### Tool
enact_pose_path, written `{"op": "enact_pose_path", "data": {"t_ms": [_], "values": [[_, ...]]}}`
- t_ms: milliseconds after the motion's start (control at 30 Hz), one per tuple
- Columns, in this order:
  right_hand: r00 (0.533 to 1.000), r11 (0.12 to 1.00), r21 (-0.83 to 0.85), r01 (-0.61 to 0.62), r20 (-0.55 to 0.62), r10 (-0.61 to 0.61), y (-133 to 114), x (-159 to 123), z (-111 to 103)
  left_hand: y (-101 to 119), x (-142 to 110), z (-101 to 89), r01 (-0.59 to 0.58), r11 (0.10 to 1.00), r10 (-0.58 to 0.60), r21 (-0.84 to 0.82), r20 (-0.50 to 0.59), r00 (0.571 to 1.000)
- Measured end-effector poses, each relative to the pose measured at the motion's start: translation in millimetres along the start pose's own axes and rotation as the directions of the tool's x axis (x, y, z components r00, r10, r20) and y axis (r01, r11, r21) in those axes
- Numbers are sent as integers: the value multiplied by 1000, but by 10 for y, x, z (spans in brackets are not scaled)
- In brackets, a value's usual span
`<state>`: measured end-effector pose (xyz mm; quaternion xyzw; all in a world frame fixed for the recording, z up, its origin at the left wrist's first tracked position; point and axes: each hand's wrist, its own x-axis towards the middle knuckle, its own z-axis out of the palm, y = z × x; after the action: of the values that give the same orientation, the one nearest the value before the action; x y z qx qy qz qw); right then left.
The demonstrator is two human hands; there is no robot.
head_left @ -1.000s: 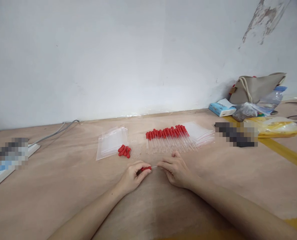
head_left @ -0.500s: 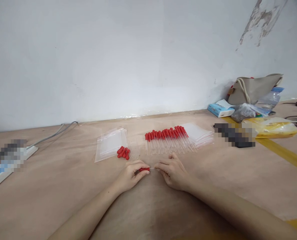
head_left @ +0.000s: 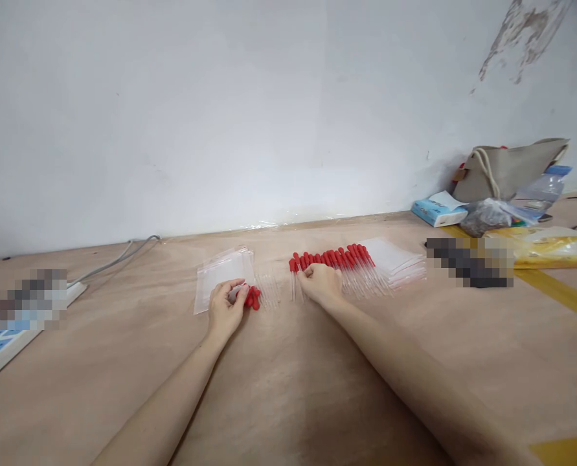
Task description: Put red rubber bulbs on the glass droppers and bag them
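Observation:
My left hand [head_left: 226,309] is over the small pile of red rubber bulbs [head_left: 256,298], left of centre. Its thumb and forefinger curl together at a bulb, and the thumb partly covers the pile. Several bare clear tubes [head_left: 269,291] lie just right of the pile. My right hand [head_left: 323,282] is closed in a pinch on a red-topped dropper [head_left: 296,257] at the left end of a row of droppers [head_left: 349,257]. That hand hides part of the row. The droppers lie side by side with their red bulbs toward the wall.
Clear zip bags [head_left: 201,288] lie beyond my left hand, and more bags [head_left: 399,259] lie right of the row. A power strip [head_left: 30,336] is at far left. To the right are a tissue pack [head_left: 438,211], a grey bag [head_left: 509,171] and a yellow package [head_left: 543,249].
My hands have parted from the dropper held between them. The left has moved up and left to the bulb pile; the right has moved forward to the row's left end with the dropper.

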<state>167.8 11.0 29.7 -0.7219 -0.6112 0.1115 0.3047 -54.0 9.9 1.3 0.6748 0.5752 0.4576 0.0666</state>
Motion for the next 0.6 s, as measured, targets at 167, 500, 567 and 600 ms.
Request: {"op": "enact_pose_path", "data": {"t_ms": [167, 500, 567, 600], "values": [[1000, 991, -135, 6, 17, -3, -28, 32, 145, -32, -17, 42, 60, 996, -57, -64, 48, 997], [978, 959, -190, 210, 28, -208, -186, -94, 137, -39, -24, 51, 55, 997, -52, -53, 54, 997], [973, 951, -206, 230, 80, -218, -297, -104, 185, -47, -19, 46, 54, 998, -53, -34, 43, 998], [973, 950, -218, 223, 112, -203, -353, -101, 212, -58, -12, 42, 56, 998, -55, -19, 38, 998]]}}
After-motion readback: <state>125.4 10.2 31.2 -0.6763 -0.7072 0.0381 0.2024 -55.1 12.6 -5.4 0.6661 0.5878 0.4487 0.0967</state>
